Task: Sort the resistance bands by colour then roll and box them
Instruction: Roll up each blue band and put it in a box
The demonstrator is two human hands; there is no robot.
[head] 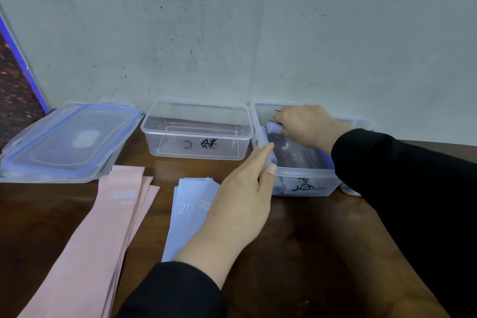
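Two clear plastic boxes stand against the wall. The middle box (197, 134) holds nothing. Inside the right box (307, 183) lie rolled lilac bands. My right hand (304, 124) reaches into that box and pinches a rolled lilac band (273, 127) near its far left corner. My left hand (242, 201) grips the box's near left corner, thumb over the rim beside another lilac roll (268, 147). Flat lilac bands (188, 212) lie stacked on the table, partly under my left hand. Flat pink bands (103, 235) lie in a pile to the left.
Clear lids with blue seals (67, 142) are stacked at the back left. The dark wooden table (309, 240) ends at a grey concrete wall. A blue-edged panel (15, 72) leans at the far left.
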